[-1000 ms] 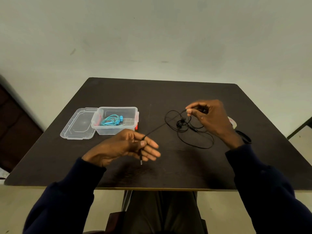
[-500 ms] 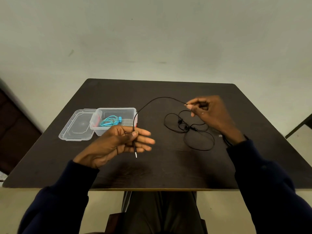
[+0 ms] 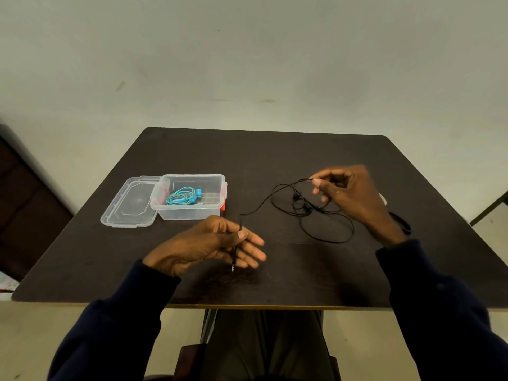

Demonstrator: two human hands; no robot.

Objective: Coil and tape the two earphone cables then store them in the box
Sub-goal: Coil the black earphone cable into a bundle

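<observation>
In front of me stood a dark brown table [image 3: 275, 160] with a matte, faintly scuffed top and a thin pale edge on my side. Beyond it spread a plain, pale grey-green surface [image 3: 247, 56] with a few faint dark marks; I could not tell whether it was wall or floor. At the left stood a blurred, dark brown panelled wooden piece [image 3: 30, 204]. At the far right a dark slanted bar [image 3: 490, 209] crossed beige floor [image 3: 492, 232]. The light was soft and even.
</observation>
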